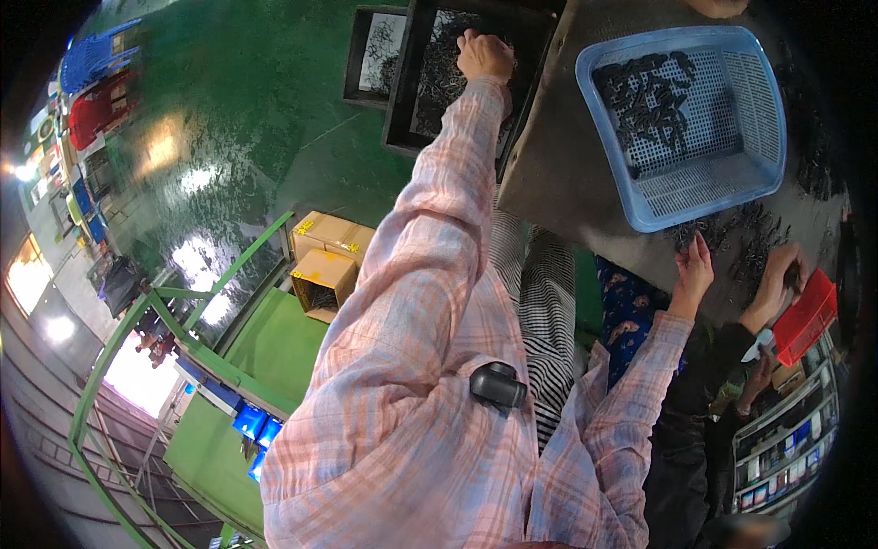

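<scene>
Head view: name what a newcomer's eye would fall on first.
Probably the light-blue basket at upper right, with black pieces mostly toward its left side. Next, the left hand over a dark tray, top centre, and the red container near the right edge.

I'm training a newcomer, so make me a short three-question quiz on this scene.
1. Which of the camera wearer's own hands is at the dark tray?
2. True or false: the black pieces in the blue basket leave part of its bottom bare.
3. Fill in the colour: beyond the wearer's right hand, a co-worker's hand is close to a ____ container.

Key
1. The left hand.
2. True.
3. Red.
</scene>
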Tool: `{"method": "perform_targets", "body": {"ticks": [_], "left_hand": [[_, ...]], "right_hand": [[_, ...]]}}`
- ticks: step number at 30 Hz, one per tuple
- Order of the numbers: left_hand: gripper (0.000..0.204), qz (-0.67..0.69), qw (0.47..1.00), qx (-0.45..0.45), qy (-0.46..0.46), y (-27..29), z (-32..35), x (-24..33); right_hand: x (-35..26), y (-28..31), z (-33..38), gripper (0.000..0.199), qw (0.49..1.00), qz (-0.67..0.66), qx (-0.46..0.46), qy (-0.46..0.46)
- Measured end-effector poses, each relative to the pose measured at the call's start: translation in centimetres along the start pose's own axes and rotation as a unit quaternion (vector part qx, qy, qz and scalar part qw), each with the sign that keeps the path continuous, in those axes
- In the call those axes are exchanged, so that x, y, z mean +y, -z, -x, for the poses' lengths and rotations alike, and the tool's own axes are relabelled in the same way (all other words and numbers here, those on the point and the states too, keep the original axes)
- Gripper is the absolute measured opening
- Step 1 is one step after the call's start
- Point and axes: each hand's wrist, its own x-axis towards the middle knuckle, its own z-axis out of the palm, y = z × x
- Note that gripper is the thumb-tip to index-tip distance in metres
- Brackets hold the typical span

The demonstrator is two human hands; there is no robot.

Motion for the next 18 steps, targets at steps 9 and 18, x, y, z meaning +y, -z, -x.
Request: {"method": "perform_targets", "body": {"ticks": [9,18], "left_hand": [[0.026,0.466,0.812,-0.215,0.278,3.9,0.7,-6.5],[0.037,0.426,0.818,-0.225,0.315,7.6,1.8,-5.3]], "right_hand": [[0.7,-1.0,0.7,0.027,0.999,-0.044,0.008,-0.016],[1.8,-0.4,0.8,0.027,0.998,-0.044,0.025,-0.042]]}}
